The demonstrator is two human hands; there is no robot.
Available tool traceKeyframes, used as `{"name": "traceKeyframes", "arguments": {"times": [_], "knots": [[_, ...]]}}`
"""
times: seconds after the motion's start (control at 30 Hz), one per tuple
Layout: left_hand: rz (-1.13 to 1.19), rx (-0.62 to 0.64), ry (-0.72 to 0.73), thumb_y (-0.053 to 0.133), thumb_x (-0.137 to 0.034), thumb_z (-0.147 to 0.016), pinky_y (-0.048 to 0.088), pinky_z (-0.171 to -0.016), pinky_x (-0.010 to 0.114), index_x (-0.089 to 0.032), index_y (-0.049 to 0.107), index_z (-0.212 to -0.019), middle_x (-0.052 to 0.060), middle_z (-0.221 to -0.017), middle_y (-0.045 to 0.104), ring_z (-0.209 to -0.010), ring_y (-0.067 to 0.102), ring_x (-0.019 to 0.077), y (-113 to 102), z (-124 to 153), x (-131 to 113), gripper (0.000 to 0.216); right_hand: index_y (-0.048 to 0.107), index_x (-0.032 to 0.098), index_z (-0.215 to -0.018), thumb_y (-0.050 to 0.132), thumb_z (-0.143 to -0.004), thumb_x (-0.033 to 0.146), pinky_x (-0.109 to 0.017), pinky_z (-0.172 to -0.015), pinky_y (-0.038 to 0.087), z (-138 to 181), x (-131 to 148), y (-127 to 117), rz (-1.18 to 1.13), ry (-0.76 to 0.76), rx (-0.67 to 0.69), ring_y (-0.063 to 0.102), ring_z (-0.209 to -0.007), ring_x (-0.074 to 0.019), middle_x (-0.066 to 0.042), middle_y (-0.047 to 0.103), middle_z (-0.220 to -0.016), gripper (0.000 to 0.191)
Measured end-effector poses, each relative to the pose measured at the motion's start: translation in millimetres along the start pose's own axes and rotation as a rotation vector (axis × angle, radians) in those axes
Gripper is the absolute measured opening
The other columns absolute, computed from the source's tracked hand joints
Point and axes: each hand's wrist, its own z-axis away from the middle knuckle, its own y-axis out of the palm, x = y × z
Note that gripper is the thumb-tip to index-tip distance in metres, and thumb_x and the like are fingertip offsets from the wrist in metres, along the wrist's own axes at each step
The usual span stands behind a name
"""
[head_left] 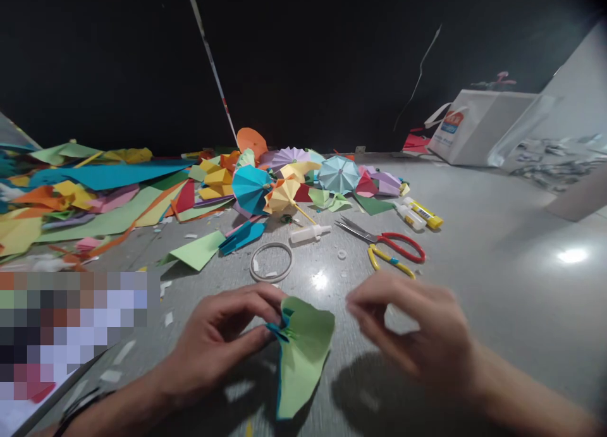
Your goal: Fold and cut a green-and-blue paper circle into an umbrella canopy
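Note:
My left hand [232, 332] pinches the gathered blue end of a folded paper piece [308, 355], light green on its inner face with blue showing along the edge. The green sheet fans out to the right of my fingertips. To the right of the paper and apart from it, my right hand [412, 326] hovers over the table with thumb and forefinger pressed together. Slight blur hides whether anything small is between them. Beyond my hands lie a ring of white tape [272, 280], a white glue bottle [310, 234] and scissors [379, 238] with red and yellow handles.
Several pleated paper umbrellas [339, 174] and folded paper shapes stand heaped at the back. Coloured sheets [109, 209] spread over the left. A yellow-labelled glue bottle [427, 214] lies right of them. A white bag [484, 127] stands at the back right. Paper scraps dot the grey table [502, 285].

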Motion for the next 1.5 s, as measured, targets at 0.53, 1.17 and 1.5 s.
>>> {"name": "traceKeyframes", "arguments": {"times": [0.53,1.17,1.5], "knots": [[-0.834,0.142,0.636,0.051,-0.016,-0.110,0.060,-0.100,0.019,-0.014,0.070,-0.111,0.009,-0.111,0.079,-0.110,0.074,0.0146,26.8,12.2,-22.4,0.018,0.064,0.013,-0.083,0.033,-0.111,0.013,-0.032,-0.046,0.028,15.2,11.3,33.9,0.126,-0.303,0.169,0.034,-0.053,-0.0140,0.001,0.055,-0.067,0.042],[-0.843,0.153,0.617,0.050,-0.008,-0.108,0.051,-0.112,0.019,-0.010,0.068,-0.121,0.009,-0.123,0.069,-0.124,0.062,0.0148,30.2,18.0,-12.2,0.023,0.060,0.018,-0.085,0.056,-0.104,0.018,-0.031,-0.049,0.028,20.5,12.3,42.8,0.075,-0.206,0.057,0.037,-0.054,-0.0109,0.005,0.057,-0.068,0.020],[-0.820,0.220,0.579,0.050,0.002,-0.100,0.049,-0.113,0.021,-0.009,0.064,-0.129,0.011,-0.127,0.063,-0.127,0.058,0.0168,26.9,24.1,-6.4,0.034,0.056,0.019,-0.080,0.045,-0.106,0.014,-0.031,-0.047,0.026,23.1,12.6,40.5,0.161,-0.218,0.122,0.035,-0.051,-0.0107,0.005,0.054,-0.064,0.029]]}}
